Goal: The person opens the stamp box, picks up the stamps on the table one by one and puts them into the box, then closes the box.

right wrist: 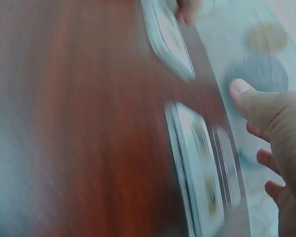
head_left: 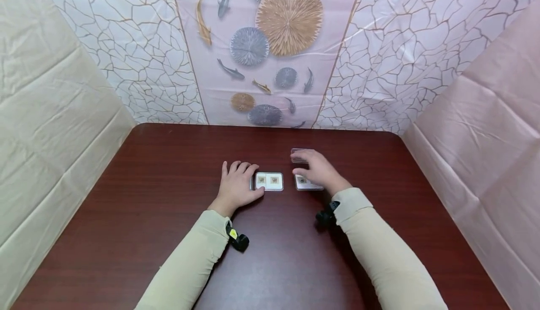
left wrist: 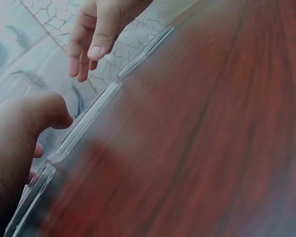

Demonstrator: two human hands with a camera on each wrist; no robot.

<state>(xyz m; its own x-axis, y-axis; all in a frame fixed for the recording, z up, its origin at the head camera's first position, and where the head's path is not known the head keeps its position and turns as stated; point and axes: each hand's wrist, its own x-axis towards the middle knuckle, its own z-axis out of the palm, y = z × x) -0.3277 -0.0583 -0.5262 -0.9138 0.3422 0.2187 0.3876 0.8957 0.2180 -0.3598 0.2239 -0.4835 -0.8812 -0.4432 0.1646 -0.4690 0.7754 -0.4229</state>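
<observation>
A flat clear-edged case with a white insert and two small gold-toned squares [head_left: 275,182] lies mid-table. My left hand [head_left: 237,185] rests at its left end, fingers spread, thumb by the near edge; part of another clear case shows beneath that hand. To the right lies a similar white case [head_left: 310,186], also seen with two gold-toned squares in the right wrist view [right wrist: 200,168]. Above it hovers my right hand [head_left: 318,171], fingers apart and loosely bent, holding nothing visible. Just behind that case is a clear flat piece [head_left: 298,151], partly covered by the right hand.
The dark red-brown wooden table [head_left: 147,197] has rounded far corners. A patterned hanging [head_left: 261,66] stands behind it. Pale cloth [head_left: 55,127] closes in the left side, and pinkish cloth [head_left: 481,122] the right. Small black cameras [head_left: 239,240] sit on both wrists.
</observation>
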